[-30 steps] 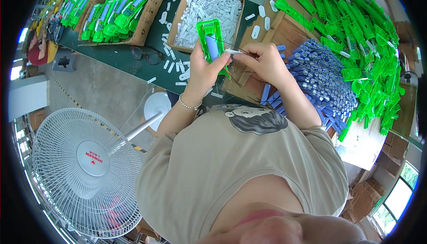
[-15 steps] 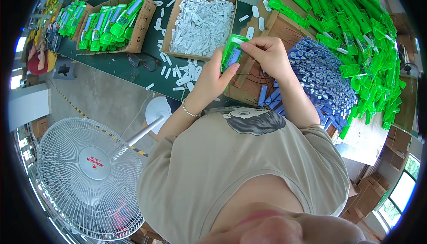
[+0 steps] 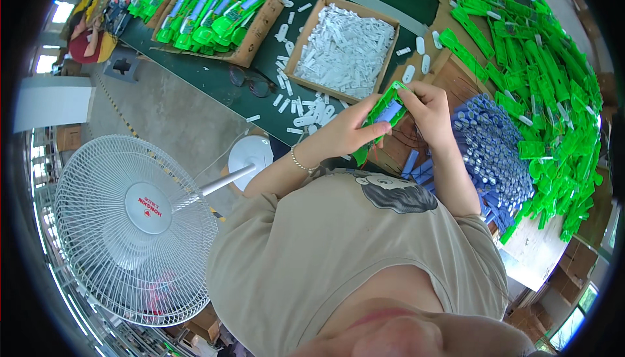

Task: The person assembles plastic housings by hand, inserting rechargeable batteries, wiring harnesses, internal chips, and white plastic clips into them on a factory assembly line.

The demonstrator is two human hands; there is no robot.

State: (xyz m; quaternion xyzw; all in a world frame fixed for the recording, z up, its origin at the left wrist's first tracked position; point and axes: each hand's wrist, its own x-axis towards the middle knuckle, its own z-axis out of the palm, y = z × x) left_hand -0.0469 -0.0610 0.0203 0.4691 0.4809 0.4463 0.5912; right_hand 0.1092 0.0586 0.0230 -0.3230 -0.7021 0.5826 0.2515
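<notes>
My left hand [image 3: 357, 128] is closed around a green plastic housing [image 3: 379, 108], with its thumb across the front. Inside the housing lies a blue cylindrical battery cell [image 3: 390, 110]. The fingers of my right hand [image 3: 427, 111] are pinched at the housing's upper end; whether a small part sits under them is hidden. Below my left hand the lower green end of the housing sticks out. Just beyond both hands stands a cardboard box [image 3: 316, 83] of small white plastic pieces [image 3: 348, 48]. To the right of my right hand is a heap of blue battery cells [image 3: 488, 142].
A large pile of green housings [image 3: 553, 90] covers the right side. Cardboard boxes [image 3: 260, 35] of green housings with cells stand at the far left. Loose white pieces [image 3: 306, 121] and glasses [image 3: 250, 82] lie on the green table [image 3: 215, 90]. A fan [image 3: 140, 227] stands at left.
The whole view has shifted and tilted. A white strip showed at my right fingertips over the housing; now it is out of sight, with those fingers at the housing's upper end.
</notes>
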